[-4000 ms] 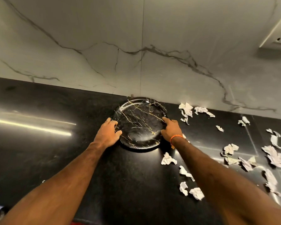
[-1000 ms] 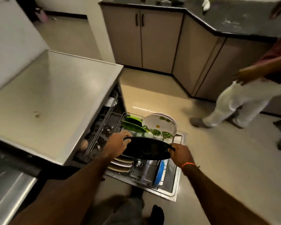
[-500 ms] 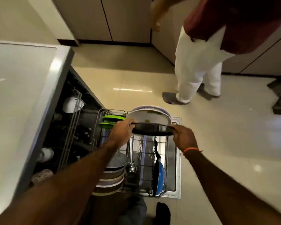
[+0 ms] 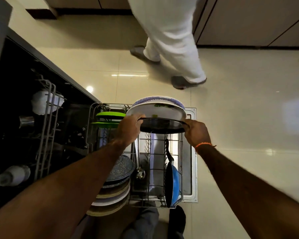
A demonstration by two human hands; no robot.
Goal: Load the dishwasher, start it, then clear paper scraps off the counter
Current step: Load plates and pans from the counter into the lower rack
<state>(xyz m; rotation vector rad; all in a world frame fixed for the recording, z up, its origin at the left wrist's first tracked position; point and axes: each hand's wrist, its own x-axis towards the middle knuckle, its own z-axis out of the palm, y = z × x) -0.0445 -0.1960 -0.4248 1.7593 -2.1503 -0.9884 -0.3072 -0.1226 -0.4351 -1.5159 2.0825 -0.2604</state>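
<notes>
Viewpoint: the scene is seen from above, looking down past two bare forearms to an open dishwasher.
Black plate (image 4: 162,125): it is held nearly on edge over the far end of the lower rack (image 4: 164,171), just in front of a white plate (image 4: 157,111).
Left hand (image 4: 129,129): the plate's left rim is gripped, with the fingers curled over its top edge.
Right hand (image 4: 197,131): the plate's right rim is gripped, fingers clamped on the edge; an orange band (image 4: 203,145) is worn at the wrist.
White plate: it stands upright at the rack's far end, with green food marks on its face and a purple-patterned plate (image 4: 169,99) behind it.
Green plates (image 4: 109,119): two are stood on edge to the left of the white plate.
Near-left of rack: a row of plates (image 4: 114,192) is stacked on edge, a speckled grey one at the front, partly hidden by the left forearm.
Ladle (image 4: 139,171): a metal one lies in the rack beside that row.
Blue pan (image 4: 173,185): it is stood on its side at the rack's right, handle pointing away.
Upper rack (image 4: 45,135): it is seen in the dark interior at left, with white cups (image 4: 41,104) near it.
Floor (image 4: 240,118): glossy cream tiles.
Another person: legs in white trousers (image 4: 173,40) and grey shoes are seen beyond the dishwasher, beside beige cabinets (image 4: 248,19).
</notes>
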